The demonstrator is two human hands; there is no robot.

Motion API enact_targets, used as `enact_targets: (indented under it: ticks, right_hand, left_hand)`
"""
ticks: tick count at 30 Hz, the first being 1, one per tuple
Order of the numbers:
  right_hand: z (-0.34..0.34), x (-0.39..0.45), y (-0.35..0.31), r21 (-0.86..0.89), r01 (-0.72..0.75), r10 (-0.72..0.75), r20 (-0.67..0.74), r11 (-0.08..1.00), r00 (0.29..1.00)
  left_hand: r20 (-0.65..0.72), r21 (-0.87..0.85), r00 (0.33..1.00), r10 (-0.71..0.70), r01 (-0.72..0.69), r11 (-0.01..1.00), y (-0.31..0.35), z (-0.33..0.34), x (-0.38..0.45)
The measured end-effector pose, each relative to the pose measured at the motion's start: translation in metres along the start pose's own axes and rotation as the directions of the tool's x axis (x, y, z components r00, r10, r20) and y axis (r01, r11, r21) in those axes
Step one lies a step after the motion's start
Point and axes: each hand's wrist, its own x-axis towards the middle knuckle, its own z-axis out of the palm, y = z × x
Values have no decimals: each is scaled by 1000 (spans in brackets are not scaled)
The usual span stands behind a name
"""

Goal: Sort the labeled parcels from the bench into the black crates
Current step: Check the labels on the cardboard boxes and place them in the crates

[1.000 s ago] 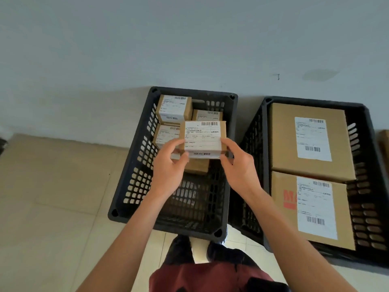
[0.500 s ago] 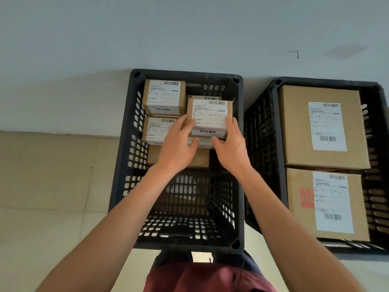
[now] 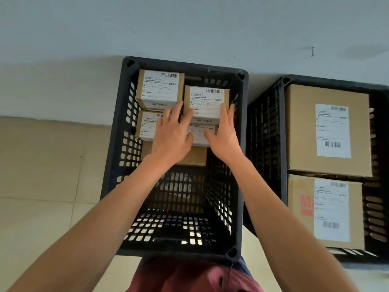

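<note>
Both hands flank the small brown labelled parcel (image 3: 207, 104) at upper centre, left hand (image 3: 171, 134) and right hand (image 3: 224, 133) with straight fingers pressed flat to its sides, likely squaring it onto the stack. It sits inside the tall black slotted crate (image 3: 124, 144), tight against another labelled box (image 3: 160, 89) to its left. At frame right, two big cardboard cartons (image 3: 328, 131) fill a second black crate (image 3: 282, 127).

- Both bare forearms reach forward and down, roughly parallel.
- left hand (image 3: 172, 133): palm down, fingers straight and spread, thumb out to the right.
- right hand (image 3: 224, 134): fingers straight, pointing forward, thumb out to the left.
</note>
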Motion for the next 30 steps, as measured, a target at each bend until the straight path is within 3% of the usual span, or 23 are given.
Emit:
enact_targets:
  ticks: [3, 5, 8, 11, 22, 30]
  right_hand:
    - [-2, -19, -4, -145, 56, -62, -39, 988, 997]
    - [0, -35, -1, -267, 109, -121, -31, 958, 992]
    - [8, -43, 7, -428, 137, -115, 78, 893, 990]
    - [10, -36, 5, -493, 130, -94, 97, 860, 991]
    - [7, -5, -4, -609, 117, -127, 28, 784, 992]
    - [7, 1, -11, -492, 39, -59, -25, 870, 998]
  left_hand:
    - [-60, 17, 993, 103, -102, 995, 3, 1, -9]
    - [-27, 63, 985, 168, -167, 984, 4, 4, -14]
    - [70, 142, 984, 162, -170, 975, 4, 9, -11]
    - [76, 185, 989, 130, -143, 972, 5, 6, -1]
    - [93, 254, 992, 88, -109, 961, 1, 0, 23]
    - [54, 177, 989, 141, -149, 973, -8, -1, 35]
